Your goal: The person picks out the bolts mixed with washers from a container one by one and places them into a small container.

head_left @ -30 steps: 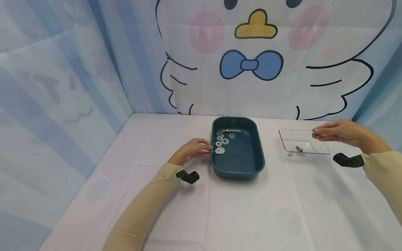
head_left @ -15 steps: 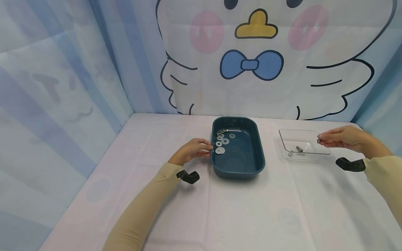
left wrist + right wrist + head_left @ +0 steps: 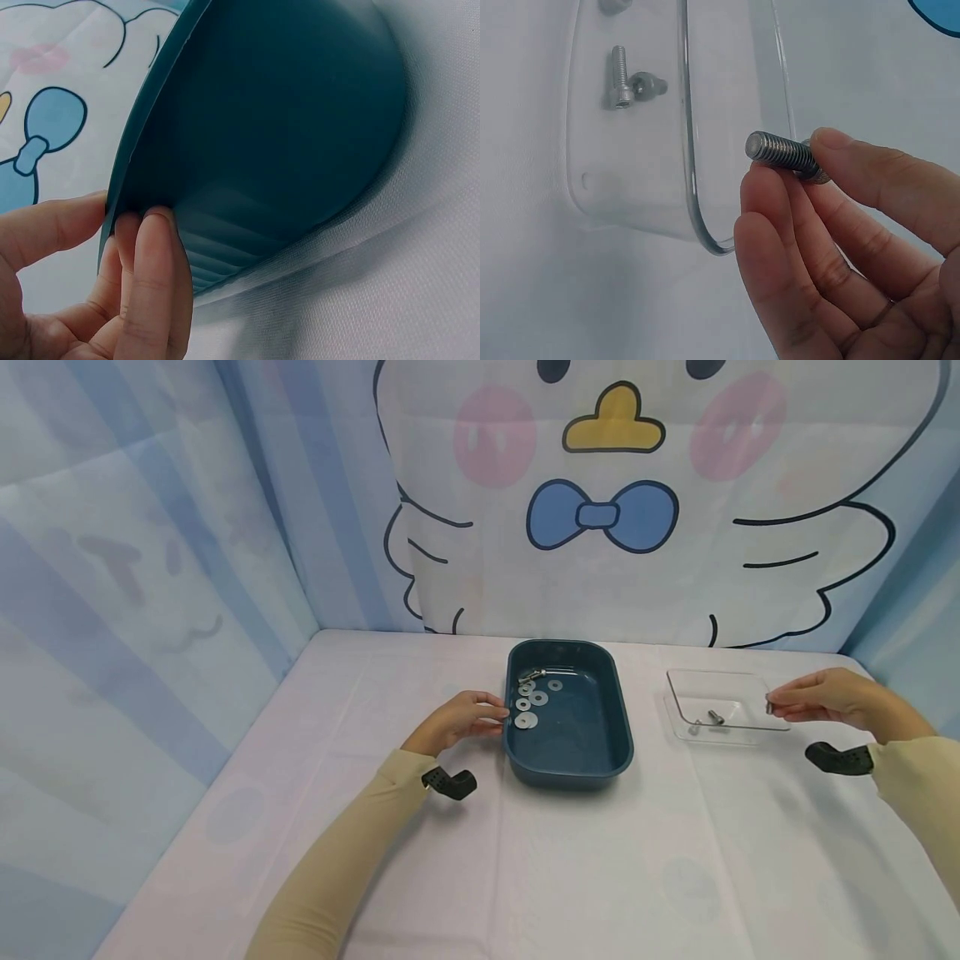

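My right hand (image 3: 828, 697) pinches a socket-head bolt (image 3: 784, 153) between thumb and fingertips, its threaded end pointing out. It is at the right end of a clear plastic box (image 3: 738, 726), over or just beside the rim. Inside that box lie a few bolts, one of them a loose bolt (image 3: 620, 79) seen clearly in the right wrist view. My left hand (image 3: 459, 722) holds the left rim of a dark teal tray (image 3: 285, 112), thumb at the rim, fingers against the outer wall. Several flat washers (image 3: 538, 697) and a few bolts (image 3: 532, 676) lie along the tray's left side.
Both containers stand on a table with a pale cloth (image 3: 600, 868), the clear box to the right of the tray. Behind the table hangs a curtain (image 3: 600, 589) printed with a cartoon figure. Another curtain (image 3: 150, 635) closes the left side.
My right hand has moved to the right and slightly lower with the bolt, from over the clear box to its right end. My left hand stays on the tray.
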`<act>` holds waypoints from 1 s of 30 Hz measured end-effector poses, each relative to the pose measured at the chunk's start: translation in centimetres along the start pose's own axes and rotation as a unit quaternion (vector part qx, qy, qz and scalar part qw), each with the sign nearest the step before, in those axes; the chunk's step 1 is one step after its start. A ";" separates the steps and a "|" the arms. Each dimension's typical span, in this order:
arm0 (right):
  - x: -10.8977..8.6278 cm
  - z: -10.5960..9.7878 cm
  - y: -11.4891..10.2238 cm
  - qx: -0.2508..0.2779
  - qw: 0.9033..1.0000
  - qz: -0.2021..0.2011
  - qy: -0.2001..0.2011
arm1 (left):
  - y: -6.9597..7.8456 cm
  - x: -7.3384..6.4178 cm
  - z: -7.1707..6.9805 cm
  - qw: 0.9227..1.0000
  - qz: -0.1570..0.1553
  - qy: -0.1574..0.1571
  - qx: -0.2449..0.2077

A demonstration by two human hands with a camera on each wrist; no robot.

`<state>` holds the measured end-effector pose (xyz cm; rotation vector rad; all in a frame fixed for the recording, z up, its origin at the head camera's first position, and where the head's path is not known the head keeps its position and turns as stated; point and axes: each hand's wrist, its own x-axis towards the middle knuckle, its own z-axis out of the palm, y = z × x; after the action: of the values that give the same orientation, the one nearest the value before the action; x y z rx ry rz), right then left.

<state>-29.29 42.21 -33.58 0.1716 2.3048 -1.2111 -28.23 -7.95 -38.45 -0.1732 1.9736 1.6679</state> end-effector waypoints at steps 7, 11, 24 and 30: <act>-0.1 0.0 0.0 -0.001 1.000 0.003 -0.005 | 0.0 0.0 0.0 1.000 0.003 -0.002 0.002; -0.1 -0.2 0.1 0.010 1.000 -0.003 -0.018 | -0.1 0.0 0.0 1.000 0.003 -0.004 0.003; -0.2 0.0 0.0 0.009 1.000 -0.017 -0.012 | 0.0 -0.1 0.0 1.000 0.002 -0.002 0.003; 0.0 0.2 -0.4 0.001 0.999 -0.032 -0.024 | 0.0 0.0 0.0 1.000 -0.002 -0.001 0.003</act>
<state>-29.30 41.82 -33.37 0.0682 2.2824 -1.2361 -28.23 -7.93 -38.42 -0.1730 1.9754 1.6601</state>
